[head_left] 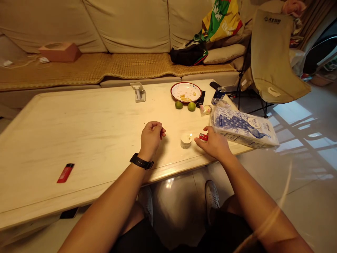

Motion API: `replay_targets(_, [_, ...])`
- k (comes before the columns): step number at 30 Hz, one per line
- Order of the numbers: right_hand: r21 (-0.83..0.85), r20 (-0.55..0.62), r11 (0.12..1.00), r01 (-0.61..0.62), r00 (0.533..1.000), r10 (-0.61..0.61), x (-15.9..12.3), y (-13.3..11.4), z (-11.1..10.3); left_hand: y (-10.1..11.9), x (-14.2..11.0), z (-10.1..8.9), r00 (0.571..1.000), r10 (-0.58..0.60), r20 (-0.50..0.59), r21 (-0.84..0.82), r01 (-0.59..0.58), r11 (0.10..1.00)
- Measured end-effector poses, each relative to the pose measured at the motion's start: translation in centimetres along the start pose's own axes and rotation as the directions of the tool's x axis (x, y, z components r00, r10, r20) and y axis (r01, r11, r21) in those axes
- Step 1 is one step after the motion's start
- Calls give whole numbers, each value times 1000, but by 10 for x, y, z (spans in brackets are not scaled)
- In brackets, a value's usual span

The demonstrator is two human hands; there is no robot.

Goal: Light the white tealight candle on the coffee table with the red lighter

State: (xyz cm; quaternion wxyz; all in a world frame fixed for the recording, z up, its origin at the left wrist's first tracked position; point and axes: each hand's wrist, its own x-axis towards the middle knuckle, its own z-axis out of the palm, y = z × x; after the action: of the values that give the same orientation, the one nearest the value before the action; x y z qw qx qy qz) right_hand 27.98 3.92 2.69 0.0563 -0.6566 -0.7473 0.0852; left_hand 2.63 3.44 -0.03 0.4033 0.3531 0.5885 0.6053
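Note:
A small white candle [185, 141] with a lit flame stands on the pale table, between my two hands. My right hand [214, 143] is just right of it, its thumb and fingers closed around a red lighter [203, 137]. To the candle's left, my left hand [152, 138] hovers above the tabletop with its fingers curled together. Whatever those fingers may hold is hidden. A black watch strap circles my left wrist. Farther left on the table lies a flat red item with a black end [65, 173].
A plate with food scraps [185, 92] sits at the back, two green limes [191, 106] before it. A blue can [219, 94] stands nearby. The tissue pack [242, 126] overhangs the right edge. A white folding stand [138, 92] is at the far side, before the sofa [131, 28].

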Motion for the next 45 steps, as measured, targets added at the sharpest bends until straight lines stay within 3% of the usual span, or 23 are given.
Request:
replay_targets(16, [-58, -1, 996, -65, 998, 65, -23, 52, 1, -3, 0, 4, 1000, 7, 5, -9, -7, 1000])
replay_targets(38, [-32, -1, 997, -65, 998, 65, -26, 46, -2, -4, 2, 2, 1000, -16, -14, -9, 16, 1000])
replay_targets(45, [-23, -4, 1000, -5, 1000, 5, -29, 38, 1, -4, 4, 0, 1000, 6, -22, 10, -6, 1000])
